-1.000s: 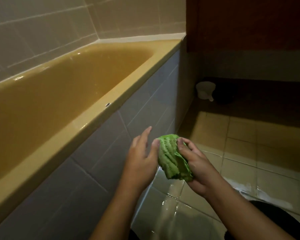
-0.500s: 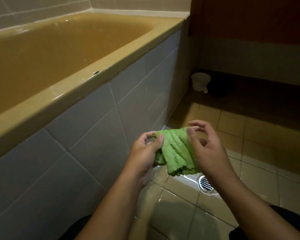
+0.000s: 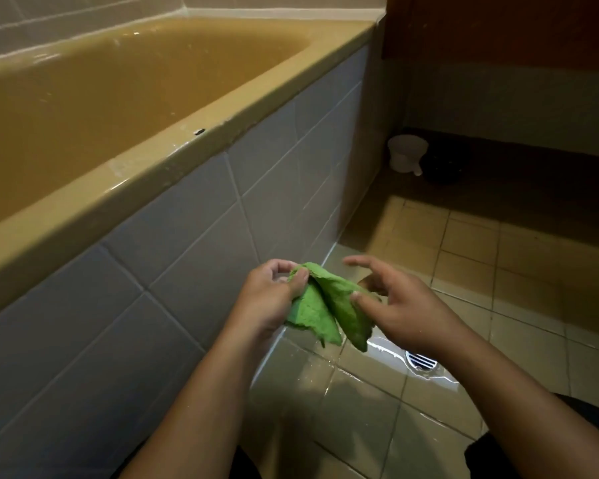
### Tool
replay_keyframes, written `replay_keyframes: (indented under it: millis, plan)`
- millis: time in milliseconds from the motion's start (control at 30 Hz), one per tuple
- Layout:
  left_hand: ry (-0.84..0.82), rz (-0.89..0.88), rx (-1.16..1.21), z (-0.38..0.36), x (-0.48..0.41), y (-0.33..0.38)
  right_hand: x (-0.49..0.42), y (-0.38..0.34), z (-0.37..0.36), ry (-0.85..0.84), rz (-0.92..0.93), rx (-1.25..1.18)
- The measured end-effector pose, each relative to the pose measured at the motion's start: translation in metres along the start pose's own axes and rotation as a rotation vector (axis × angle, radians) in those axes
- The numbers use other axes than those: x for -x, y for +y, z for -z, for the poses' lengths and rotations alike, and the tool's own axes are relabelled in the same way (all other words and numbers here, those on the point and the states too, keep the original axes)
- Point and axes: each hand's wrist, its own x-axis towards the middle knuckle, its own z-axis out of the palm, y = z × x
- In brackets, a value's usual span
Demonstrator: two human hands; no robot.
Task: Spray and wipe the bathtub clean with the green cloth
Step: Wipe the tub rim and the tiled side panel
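Now double-folded, one green cloth between left hand and right hand.

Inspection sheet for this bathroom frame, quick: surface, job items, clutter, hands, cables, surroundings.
Surface: bathtub, yellow-brown, rim wet in spots, small dark mark on the rim.
Job's things: green cloth, crumpled, held over the floor and clear of the tub; spray bottle not seen.
Clutter: white pot and a dark object on the floor at the far wall.
Grippers: left hand pinches the cloth's top; right hand has its thumb on the cloth, index finger lifted.
Cables: nothing seen.
Surroundings: wet floor tiles, floor drain, grey tiled tub panel.
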Motion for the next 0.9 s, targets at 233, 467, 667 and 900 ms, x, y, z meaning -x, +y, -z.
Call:
replay_keyframes:
  millis: [233, 467, 667, 900]
  plan:
    - [-0.723, 0.042, -0.454, 0.016, 0.016, -0.009, -0.002, -0.012, 0.014, -0.102, -0.263, -0.658]
    - [-0.389, -0.117, 0.046, -0.014, 0.028, 0.011, -0.014, -0.01, 0.019, -0.085, -0.389, -1.29]
    - [0.002, -0.066, 0.072, -0.023, 0.018, -0.004, -0.01, -0.006, -0.022, -0.062, -0.384, -0.701]
    - [-0.099, -0.179, -0.127, -0.02, 0.017, -0.005, -0.014, -0.01, -0.029, 0.156, -0.241, -0.688]
